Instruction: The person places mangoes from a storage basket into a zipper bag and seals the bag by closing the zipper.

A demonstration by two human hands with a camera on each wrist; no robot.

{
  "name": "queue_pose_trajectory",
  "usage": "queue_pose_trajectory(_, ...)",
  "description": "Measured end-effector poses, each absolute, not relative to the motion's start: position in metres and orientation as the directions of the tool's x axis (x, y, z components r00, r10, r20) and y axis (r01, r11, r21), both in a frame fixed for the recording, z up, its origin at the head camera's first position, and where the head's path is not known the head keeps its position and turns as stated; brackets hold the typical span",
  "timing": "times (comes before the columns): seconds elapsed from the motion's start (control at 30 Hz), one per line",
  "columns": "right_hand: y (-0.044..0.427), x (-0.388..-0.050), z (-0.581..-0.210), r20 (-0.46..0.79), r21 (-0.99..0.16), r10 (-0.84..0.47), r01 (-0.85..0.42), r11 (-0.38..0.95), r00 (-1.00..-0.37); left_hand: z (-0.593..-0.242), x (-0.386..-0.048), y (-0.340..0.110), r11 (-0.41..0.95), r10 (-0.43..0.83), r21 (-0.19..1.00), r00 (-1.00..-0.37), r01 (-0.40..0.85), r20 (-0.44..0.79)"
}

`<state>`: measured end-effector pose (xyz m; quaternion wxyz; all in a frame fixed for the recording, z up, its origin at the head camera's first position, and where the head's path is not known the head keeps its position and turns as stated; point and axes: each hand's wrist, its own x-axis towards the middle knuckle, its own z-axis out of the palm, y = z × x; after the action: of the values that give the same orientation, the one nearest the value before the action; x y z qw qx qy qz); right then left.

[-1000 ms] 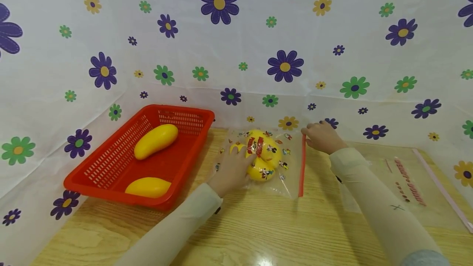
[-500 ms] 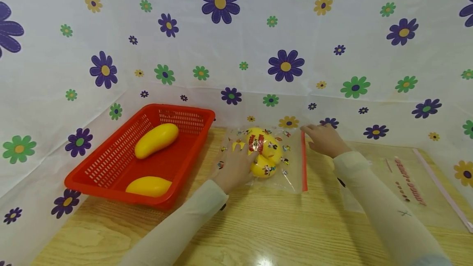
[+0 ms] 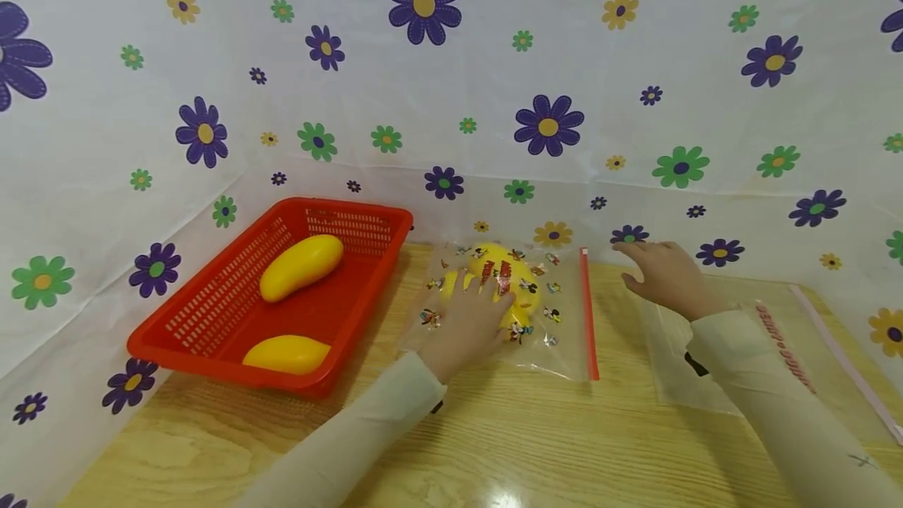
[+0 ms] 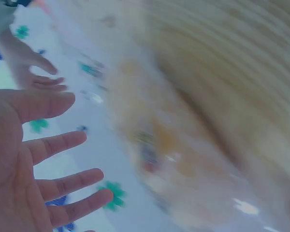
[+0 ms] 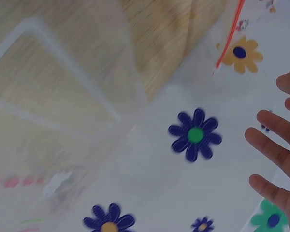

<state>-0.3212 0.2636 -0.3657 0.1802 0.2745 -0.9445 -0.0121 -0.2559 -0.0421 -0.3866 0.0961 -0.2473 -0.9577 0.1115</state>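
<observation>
A clear zip bag (image 3: 553, 355), printed with cartoon figures, lies on the table with its red zip strip (image 3: 589, 320) to the right. Yellow mango-shaped fruits (image 3: 487, 255) show through its film; how many is hard to tell. Over the bag's left part is my left hand (image 3: 469, 328), fingers spread; whether it touches the film I cannot tell. The left wrist view has those fingers (image 4: 63, 183) straight beside the blurred bag. My right hand (image 3: 670, 277) holds nothing and hovers right of the zip strip, its fingers (image 5: 273, 147) extended and apart.
At the left stands a red basket (image 3: 384, 288) with one yellow fruit (image 3: 302, 266) at its back and another (image 3: 285, 354) at its front. A second clear bag (image 3: 769, 406) with a pink strip lies flat at the right. Behind hangs a flowered white cloth (image 3: 480, 77).
My right hand has left the red zip strip and moved right, its fingers now extended. My left hand has shifted slightly right over the bag.
</observation>
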Motion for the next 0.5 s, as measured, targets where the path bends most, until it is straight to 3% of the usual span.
queue_pose_trajectory(0.23, 0.310, -0.312, -0.366, 0.293, 0.021, -0.455, -0.471, 0.882, -0.841, -0.372, -0.226, 0.006, 0.724, 0.688, -0.318, -0.678, 0.612, 0.259)
queue_pose_trajectory(0.4, 0.341, -0.307, -0.370, 0.252, 0.013, -0.452, -0.464, 0.886, -0.856, -0.370, -0.212, 0.047, 0.597, 0.801, -0.373, -0.554, 0.710, 0.227)
queue_pose_trajectory(0.5, 0.358, -0.304, -0.372, 0.190, -0.003, -0.422, -0.430, 0.903, -0.887, -0.371, -0.206, 0.074, 0.537, 0.838, -0.384, -0.528, 0.751, 0.139)
